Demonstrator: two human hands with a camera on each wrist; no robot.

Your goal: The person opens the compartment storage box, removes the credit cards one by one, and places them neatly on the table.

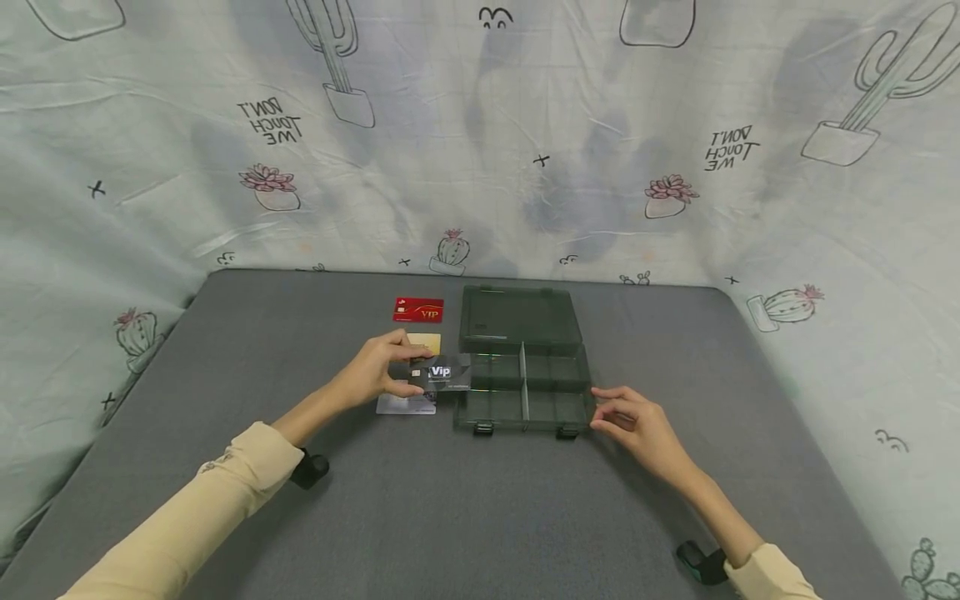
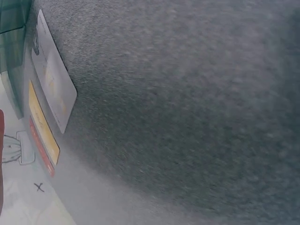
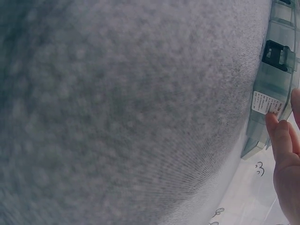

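In the head view my left hand (image 1: pixel 375 367) pinches a black VIP card (image 1: pixel 454 379) between thumb and fingers. The card overlaps the left edge of a dark green translucent plastic box (image 1: pixel 525 426) with its lid (image 1: pixel 519 318) folded back. Under and beside that hand lie a white card (image 1: pixel 405 407) and a gold card (image 1: pixel 429 341), both partly hidden; a red VIP card (image 1: pixel 417 310) lies behind them. The fingers of my right hand (image 1: pixel 637 423) touch or nearly touch the box's right side. In the right wrist view the fingertips of the hand (image 3: pixel 286 164) are at its label (image 3: pixel 267 102).
A white divider (image 1: pixel 524 379) and a cross wall part the box into several compartments. Two black latches (image 1: pixel 483 429) hang at its front. The grey tabletop (image 1: pixel 480 517) extends around everything, and a printed cloth (image 1: pixel 480 125) hangs behind and at the sides.
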